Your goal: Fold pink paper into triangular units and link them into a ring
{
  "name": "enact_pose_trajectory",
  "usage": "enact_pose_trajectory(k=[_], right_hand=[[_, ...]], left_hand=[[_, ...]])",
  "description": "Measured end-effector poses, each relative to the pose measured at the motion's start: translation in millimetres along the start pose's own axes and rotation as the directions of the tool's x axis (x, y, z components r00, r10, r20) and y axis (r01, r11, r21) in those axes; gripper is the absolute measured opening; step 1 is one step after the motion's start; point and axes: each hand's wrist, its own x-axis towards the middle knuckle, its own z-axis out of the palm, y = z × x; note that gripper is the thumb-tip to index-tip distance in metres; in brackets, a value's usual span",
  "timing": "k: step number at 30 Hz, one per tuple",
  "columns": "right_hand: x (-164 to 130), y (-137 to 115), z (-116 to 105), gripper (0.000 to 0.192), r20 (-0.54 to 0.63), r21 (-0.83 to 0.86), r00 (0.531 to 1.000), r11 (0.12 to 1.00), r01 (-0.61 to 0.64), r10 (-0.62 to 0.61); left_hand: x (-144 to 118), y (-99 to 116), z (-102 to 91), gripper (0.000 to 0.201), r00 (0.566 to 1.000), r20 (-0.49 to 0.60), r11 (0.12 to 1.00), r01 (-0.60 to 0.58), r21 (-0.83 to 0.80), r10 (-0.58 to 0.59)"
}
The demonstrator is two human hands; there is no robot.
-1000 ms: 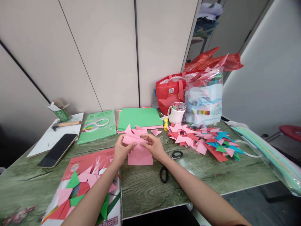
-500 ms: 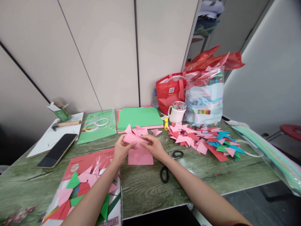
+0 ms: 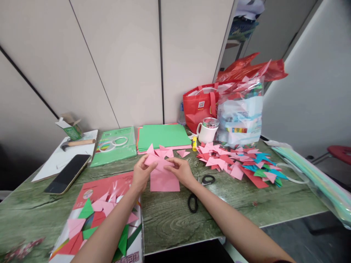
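A sheet of pink paper is between my two hands, its upper part bent over and its lower edge lying flat near the table. My left hand pinches the left side of the raised part, thumb in front. On the other side my right hand grips the right edge, thumb pressing the paper. Behind them lie several small folded pink pieces. Black-handled scissors rest beside my right wrist, partly hidden by the forearm.
A heap of folded paper pieces lies to the right, with a white mug and glue stick behind. Green sheets stand at the back. Phone and hammer are left. A packet bearing folded pieces lies front left.
The hands keep their hold on the pink paper, with only a slight shift of fingers and paper. The whole view has moved a little.
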Motion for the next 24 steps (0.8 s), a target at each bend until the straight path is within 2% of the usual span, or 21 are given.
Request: enact_pose_trajectory(k=[5, 16, 24], right_hand=[[0.2, 5.2, 0.0, 0.023, -0.014, 0.002, 1.000, 1.000, -0.022, 0.022], [-0.8, 0.4, -0.3, 0.023, -0.016, 0.025, 0.999, 0.999, -0.038, 0.038], [-1.0, -1.7, -1.7, 0.022, -0.023, 0.010, 0.999, 1.000, -0.029, 0.030]], left_hand=[[-0.2, 0.6, 0.0, 0.031, 0.999, -0.033, 1.000, 0.015, 0.012, -0.014], [0.3, 4.2, 0.5, 0.035, 0.997, -0.049, 0.997, 0.064, -0.042, -0.066], [0.0, 2.6, -0.6, 0.030, 0.996, -0.020, 0.990, 0.082, -0.116, -0.085]])
